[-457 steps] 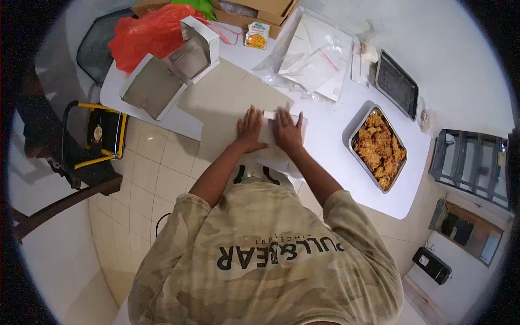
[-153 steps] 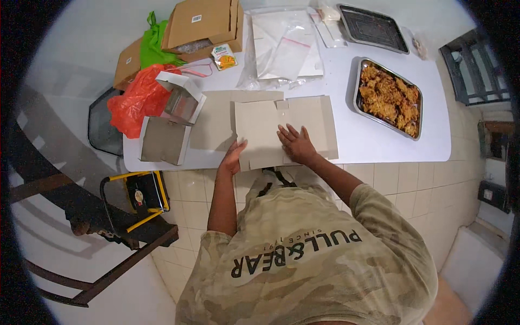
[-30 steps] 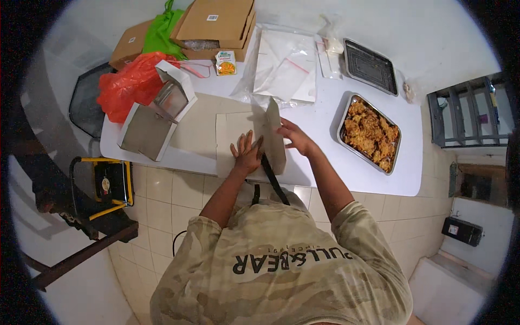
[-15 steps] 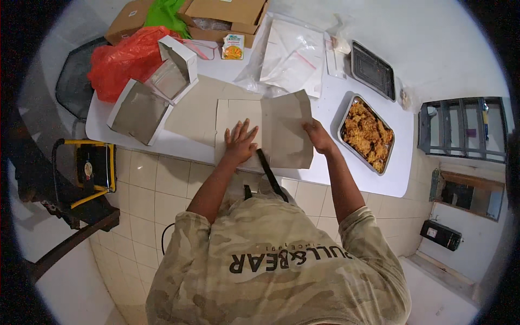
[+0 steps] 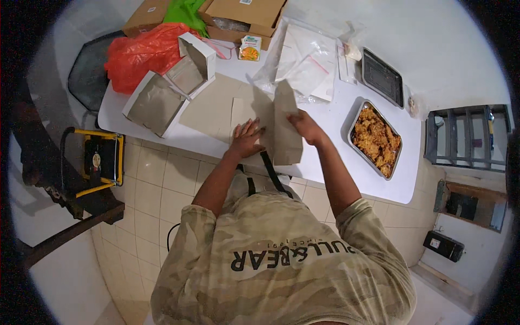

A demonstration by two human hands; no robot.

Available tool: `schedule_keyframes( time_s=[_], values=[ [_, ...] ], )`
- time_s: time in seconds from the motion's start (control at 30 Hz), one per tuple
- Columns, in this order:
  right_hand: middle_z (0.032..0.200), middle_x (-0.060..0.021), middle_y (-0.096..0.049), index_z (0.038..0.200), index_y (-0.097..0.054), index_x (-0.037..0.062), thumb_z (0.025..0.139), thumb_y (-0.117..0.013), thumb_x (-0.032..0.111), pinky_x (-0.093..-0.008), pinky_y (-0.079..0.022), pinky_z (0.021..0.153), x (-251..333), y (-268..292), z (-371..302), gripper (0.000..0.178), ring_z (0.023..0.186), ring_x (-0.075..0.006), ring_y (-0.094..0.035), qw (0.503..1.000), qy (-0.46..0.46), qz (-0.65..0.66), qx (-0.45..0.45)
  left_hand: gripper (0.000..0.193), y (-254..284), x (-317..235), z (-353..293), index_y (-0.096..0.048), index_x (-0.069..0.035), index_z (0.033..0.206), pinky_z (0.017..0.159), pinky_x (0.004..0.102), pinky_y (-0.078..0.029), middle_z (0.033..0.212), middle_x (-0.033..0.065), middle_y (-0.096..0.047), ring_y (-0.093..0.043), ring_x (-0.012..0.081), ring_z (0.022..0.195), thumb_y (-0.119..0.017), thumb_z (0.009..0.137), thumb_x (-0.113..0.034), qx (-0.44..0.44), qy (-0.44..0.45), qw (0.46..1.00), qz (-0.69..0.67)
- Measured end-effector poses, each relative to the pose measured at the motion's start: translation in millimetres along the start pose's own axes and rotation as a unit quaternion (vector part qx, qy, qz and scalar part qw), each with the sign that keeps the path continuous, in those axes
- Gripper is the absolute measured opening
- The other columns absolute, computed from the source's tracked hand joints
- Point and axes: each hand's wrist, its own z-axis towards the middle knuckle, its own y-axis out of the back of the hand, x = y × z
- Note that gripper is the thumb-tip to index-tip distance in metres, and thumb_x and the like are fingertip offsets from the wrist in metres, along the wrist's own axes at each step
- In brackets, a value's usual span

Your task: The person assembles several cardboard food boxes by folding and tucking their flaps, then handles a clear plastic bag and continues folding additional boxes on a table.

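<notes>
A flat grey-brown cardboard box blank (image 5: pixel 287 143) lies at the table's front edge, its right panel folded up and standing steeply. My left hand (image 5: pixel 247 140) presses flat on the blank's base, fingers spread, close to the fold. With fingers bent over the raised panel's edge, my right hand (image 5: pixel 304 127) grips it from the right. To the left, a partly folded open box (image 5: pixel 154 103), white outside and grey inside, rests on the table beside more flat cardboard (image 5: pixel 208 111).
On the white table (image 5: pixel 330 162) a metal tray of fried food (image 5: pixel 376 141) stands right, with an empty black tray (image 5: pixel 382 77) behind it. Clear plastic with white sheets (image 5: pixel 306 62), a small packet (image 5: pixel 249 49), a red bag (image 5: pixel 143 57) and a cardboard carton (image 5: pixel 244 16) fill the back.
My right hand has swung the right panel up and leftward, from leaning open to nearly upright. My left hand stays pressed on the blank. The whole view has shifted slightly.
</notes>
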Motion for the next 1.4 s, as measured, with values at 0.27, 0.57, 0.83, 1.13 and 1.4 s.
schedule_keyframes(
  time_s=[0.27,0.57,0.83,1.13,1.4],
  values=[
    [0.112,-0.0175,-0.051,0.119,-0.038,-0.0059,0.085,-0.041,0.046,-0.0354,-0.041,0.085,-21.9,13.7,-7.3,0.062,0.1,-0.0258,-0.051,0.998,0.042,-0.037,0.025,0.059,18.7,-37.5,14.0,-0.036,-0.021,0.128,0.099,0.0533,-0.015,0.141,0.0107,-0.012,-0.016,0.0286,0.128,-0.056,0.075,-0.039,0.02,0.009,0.997,0.075],
    [0.141,-0.0159,-0.005,0.135,-0.016,0.0098,0.083,-0.014,0.061,-0.0434,-0.008,0.104,-54.9,-86.7,45.3,0.073,0.13,-0.0297,-0.008,0.985,0.036,-0.16,0.06,0.053,21.9,25.7,4.8,-0.035,-0.005,0.125,0.096,0.0379,-0.031,0.119,0.0109,-0.046,-0.044,0.0261,0.109,-0.036,0.087,-0.041,-0.113,0.045,0.603,-0.788],
    [0.14,-0.0162,-0.01,0.131,-0.026,0.0093,0.081,-0.05,0.028,-0.0512,-0.016,0.1,-84.7,-119.0,29.1,0.059,0.129,-0.0308,-0.013,0.874,0.178,-0.433,-0.131,0.05,16.6,68.8,-25.4,-0.04,-0.002,0.12,0.084,0.0367,-0.042,0.111,0.0111,-0.051,-0.05,0.0235,0.099,-0.042,0.086,-0.038,-0.062,0.144,0.52,-0.84],
    [0.14,-0.0152,-0.011,0.134,-0.017,0.0077,0.086,-0.036,0.039,-0.0545,-0.012,0.099,-75.7,-102.8,67.8,0.061,0.129,-0.0305,-0.011,0.833,0.155,-0.491,-0.201,0.044,35.0,52.6,-22.8,-0.044,-0.005,0.116,0.079,0.038,-0.045,0.106,0.0108,-0.053,-0.054,0.0237,0.093,-0.052,0.082,-0.033,-0.089,0.224,0.595,-0.766],
    [0.14,-0.0124,-0.012,0.136,-0.012,0.0236,0.077,-0.021,0.068,-0.0537,-0.028,0.091,-77.1,-19.5,-37.0,0.074,0.122,-0.0303,-0.028,0.903,0.001,0.428,0.037,0.063,103.7,-95.2,6.6,-0.03,-0.008,0.13,0.101,0.0392,-0.021,0.136,0.015,-0.022,-0.023,0.026,0.125,-0.03,0.086,-0.053,0.029,-0.041,0.591,-0.805]
  ],
)
